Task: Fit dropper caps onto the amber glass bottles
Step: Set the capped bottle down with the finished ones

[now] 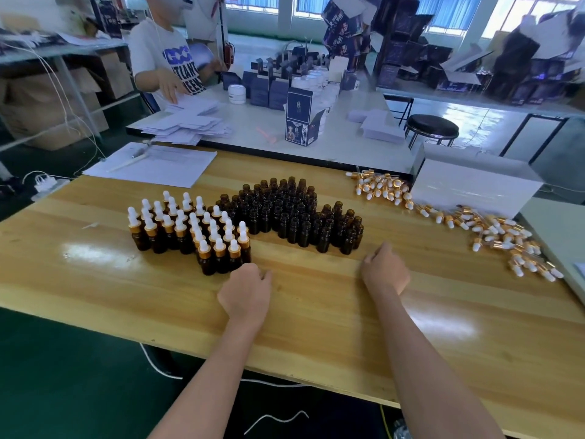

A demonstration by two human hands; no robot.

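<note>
Several amber bottles fitted with gold-collared white dropper caps (pixel 190 231) stand grouped on the left of the wooden table (pixel 316 312). To their right stands a larger cluster of uncapped amber bottles (pixel 294 217). Loose dropper caps (pixel 474 226) lie scattered along the table's right side. My left hand (pixel 245 289) rests on the table just in front of the nearest capped bottles, fingers loosely curled and holding nothing. My right hand (pixel 384 269) rests in front of the right end of the uncapped cluster, its fingers also loosely curled with nothing in them.
A white box (pixel 474 182) sits at the back right beside the caps. Papers with a pen (pixel 155 163) lie at the back left. Beyond is a white table (pixel 253 134) with cartons and jars, where another person (pixel 164 58) sorts papers. A black stool (pixel 432 126) stands to the right.
</note>
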